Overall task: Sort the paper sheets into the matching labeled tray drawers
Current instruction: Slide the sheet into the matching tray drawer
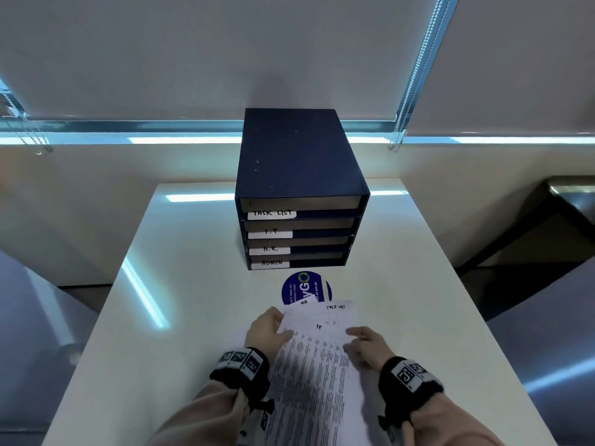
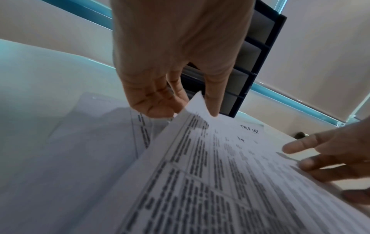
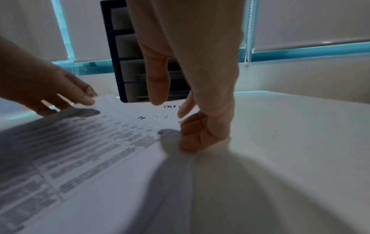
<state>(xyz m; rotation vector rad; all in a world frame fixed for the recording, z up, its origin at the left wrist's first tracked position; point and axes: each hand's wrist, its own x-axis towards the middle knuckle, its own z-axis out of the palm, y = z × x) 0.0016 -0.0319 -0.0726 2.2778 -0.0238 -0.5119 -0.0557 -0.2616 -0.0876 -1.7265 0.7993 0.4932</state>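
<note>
On the near part of the white surface [image 1: 180,317] lies a small pile of paper sheets [image 1: 317,358], with both hands on it. The left hand [image 1: 269,329] pinches the far left corner of the top sheet [image 2: 226,166] between thumb and fingers and lifts that corner up. The right hand [image 1: 367,344] rests on the right side of the pile, its fingers partly bent, and it presses down without wrapping round anything. The top sheet says "TASK LIST" in its far right corner.

Far from the hands stands the dark blue tray box [image 1: 297,156], with four drawers marked TASK LIST, I.T, H.R. and ADMIN from top to bottom. A round blue sticker [image 1: 304,288] peeks out between the box and the pile.

Things could go wrong here. The left hand might pick up two sheets stuck together, so one lands in the wrong drawer. The thin sheet could bend or crumple against a drawer edge, since the slots look narrow. If the right hand lets go early, the whole pile could slide.
</note>
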